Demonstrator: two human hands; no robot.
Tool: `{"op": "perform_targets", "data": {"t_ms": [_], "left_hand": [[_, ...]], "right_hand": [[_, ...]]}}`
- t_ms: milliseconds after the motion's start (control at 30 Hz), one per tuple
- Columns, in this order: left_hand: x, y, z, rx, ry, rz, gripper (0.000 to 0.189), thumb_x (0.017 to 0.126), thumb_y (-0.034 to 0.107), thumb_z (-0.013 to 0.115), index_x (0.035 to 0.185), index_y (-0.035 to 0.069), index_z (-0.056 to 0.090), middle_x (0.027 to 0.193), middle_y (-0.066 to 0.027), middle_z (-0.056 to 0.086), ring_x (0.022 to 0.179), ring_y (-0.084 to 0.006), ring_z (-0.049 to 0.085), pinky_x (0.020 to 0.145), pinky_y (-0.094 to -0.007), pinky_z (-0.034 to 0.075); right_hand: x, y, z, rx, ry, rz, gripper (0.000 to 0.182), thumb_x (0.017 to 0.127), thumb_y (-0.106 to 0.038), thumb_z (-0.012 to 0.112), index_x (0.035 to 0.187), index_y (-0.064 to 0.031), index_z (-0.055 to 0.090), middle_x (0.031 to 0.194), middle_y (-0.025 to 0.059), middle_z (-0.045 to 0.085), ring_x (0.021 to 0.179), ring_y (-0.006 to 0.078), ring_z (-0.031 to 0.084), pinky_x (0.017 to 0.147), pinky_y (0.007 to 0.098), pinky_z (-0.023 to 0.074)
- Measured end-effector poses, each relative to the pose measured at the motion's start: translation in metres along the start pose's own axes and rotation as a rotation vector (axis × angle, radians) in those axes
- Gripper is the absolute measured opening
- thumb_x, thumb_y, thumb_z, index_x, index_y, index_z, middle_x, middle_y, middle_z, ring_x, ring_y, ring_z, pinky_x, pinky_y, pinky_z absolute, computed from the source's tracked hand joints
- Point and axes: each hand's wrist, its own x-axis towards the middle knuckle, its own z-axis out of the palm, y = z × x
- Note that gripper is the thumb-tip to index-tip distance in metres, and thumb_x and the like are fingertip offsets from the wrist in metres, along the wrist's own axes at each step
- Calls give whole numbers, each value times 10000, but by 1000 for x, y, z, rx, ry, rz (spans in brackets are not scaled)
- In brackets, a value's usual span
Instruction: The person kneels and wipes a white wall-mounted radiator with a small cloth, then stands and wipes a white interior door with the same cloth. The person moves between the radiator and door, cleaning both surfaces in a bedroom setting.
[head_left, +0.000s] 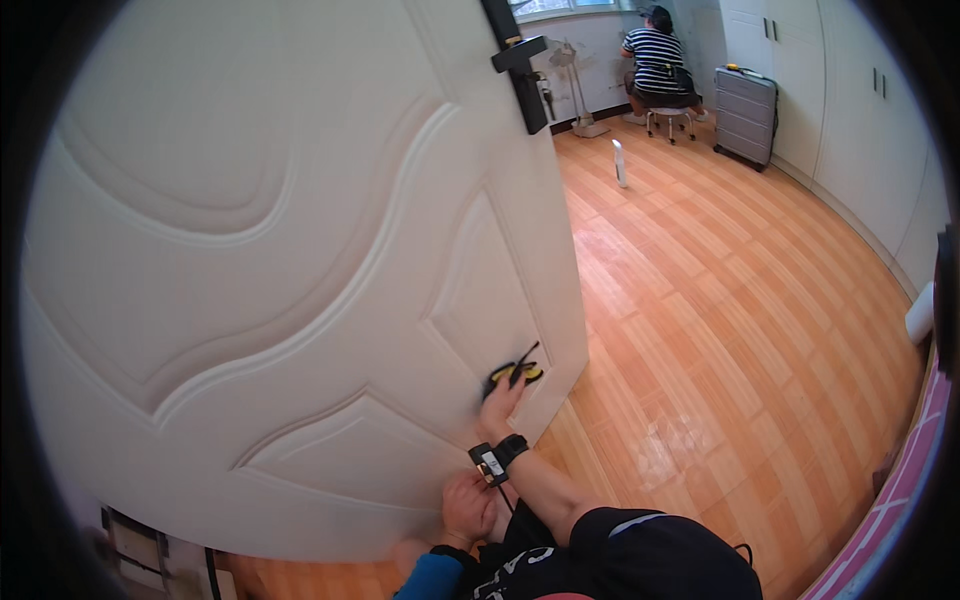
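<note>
A large off-white panelled door (300, 315) stands ajar in front of me and fills the left and middle of the view. My right hand (503, 401) reaches out to the lower corner of the door. It grips a yellow and black cleaning pad (531, 373), which lies against the moulding near the free edge; its exact kind is unclear. My left hand (466, 504) is closed, resting close to my knee just below the right wrist, and whether it holds anything cannot be seen. A black device with a cable is strapped to my right wrist.
A black door handle (519, 56) projects at the top. Beyond, a person (656, 64) in a striped shirt sits on a wheeled stool (670, 114). A spray bottle (619, 163), a grey suitcase (745, 114) and a long-handled dustpan (589, 127) stand on the wood-look floor. White wardrobes (855, 112) line the right.
</note>
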Motion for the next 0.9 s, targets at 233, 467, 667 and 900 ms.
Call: {"op": "perform_targets", "data": {"t_ms": [233,467,667,900], "left_hand": [[-22,-5,30,46,-15,-44,229,841,228,666,986,66,735,1074,-111,715,1125,-350,642,1052,-525,448],[-43,-10,44,118,-105,-99,321,835,254,657,1066,56,758,1172,-131,717,1168,-372,627,1061,-543,435],[-43,-18,34,35,-35,-53,267,803,207,670,1020,92,777,1155,-161,710,1133,-412,625,990,-565,471],[-65,-23,20,3,-67,-18,286,819,218,645,1022,57,766,1113,-144,731,1119,-369,661,1045,-535,478]], "right_hand": [[-48,-170,68,-68,-245,-789,623,998,-248,636,1570,-79,458,1658,240,366,1568,441,251,1258,564,209],[-106,-143,18,-182,-639,-1371,449,870,-325,750,1280,-161,670,1647,169,423,1539,425,350,1217,679,220],[-59,-18,-28,-235,-682,-1499,385,720,-395,832,961,-169,636,1526,160,564,1451,454,475,1190,700,267],[-57,-28,-19,-219,-393,-1087,614,877,-246,673,1448,-57,549,1622,287,373,1523,516,307,1223,633,231]]}}
